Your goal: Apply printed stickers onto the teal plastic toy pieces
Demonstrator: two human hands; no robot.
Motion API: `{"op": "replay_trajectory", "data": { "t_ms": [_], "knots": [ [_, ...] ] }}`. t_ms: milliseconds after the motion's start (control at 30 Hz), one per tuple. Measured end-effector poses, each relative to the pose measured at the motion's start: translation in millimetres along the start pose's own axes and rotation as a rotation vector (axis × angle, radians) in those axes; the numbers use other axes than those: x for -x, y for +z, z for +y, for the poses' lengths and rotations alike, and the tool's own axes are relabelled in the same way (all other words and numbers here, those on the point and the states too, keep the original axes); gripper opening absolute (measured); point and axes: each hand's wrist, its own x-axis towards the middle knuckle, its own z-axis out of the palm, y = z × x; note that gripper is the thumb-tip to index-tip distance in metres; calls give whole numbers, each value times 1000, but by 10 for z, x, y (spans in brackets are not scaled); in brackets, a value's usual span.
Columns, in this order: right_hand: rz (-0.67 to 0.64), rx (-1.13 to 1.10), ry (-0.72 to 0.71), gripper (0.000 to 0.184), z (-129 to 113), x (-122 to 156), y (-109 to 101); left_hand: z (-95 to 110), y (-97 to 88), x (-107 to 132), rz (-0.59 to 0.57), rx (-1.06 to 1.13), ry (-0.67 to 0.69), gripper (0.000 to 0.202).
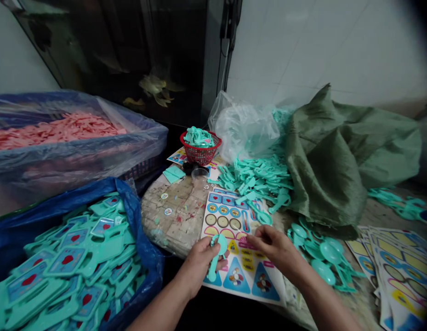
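Note:
In my left hand (198,263) is a small turquoise plastic toy piece (213,263) with a round head and a narrow handle, gripped between thumb and fingers. The sticker sheet (234,232) lies under both hands, printed with round dials, hearts, a thermometer and blue triangles. My right hand (270,243) hovers over or touches the sheet's right part, its fingers pinched together near the pink stickers. Whatever may be between those fingertips is hidden. Just beyond the sheet spreads a pile of turquoise plastic pieces (258,174), some of them overlapping its upper edge.
On the left stand a blue-lined container (125,193) of turquoise pieces with heart stickers and a plastic-covered crate (144,138) of pink pieces. A red basket (199,156) sits at the back. To the right are a green sack (327,161), round turquoise pieces (328,257) and more sticker sheets (395,266).

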Motion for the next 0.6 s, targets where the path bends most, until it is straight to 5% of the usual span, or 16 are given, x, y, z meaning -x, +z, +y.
{"op": "replay_trajectory", "data": {
  "t_ms": [167, 367, 600],
  "knots": [
    [132, -258, 64, 35, -149, 282, 4, 6, 1, 8, -5, 23, 20, 27],
    [68, -532, 252, 40, -477, 516, 206, 114, 193, 189, -32, 78, 94, 28],
    [120, -687, 203, 38, -652, 615, 324, 152, 317, 384, -75, 53, 145, 27]
  ]
}}
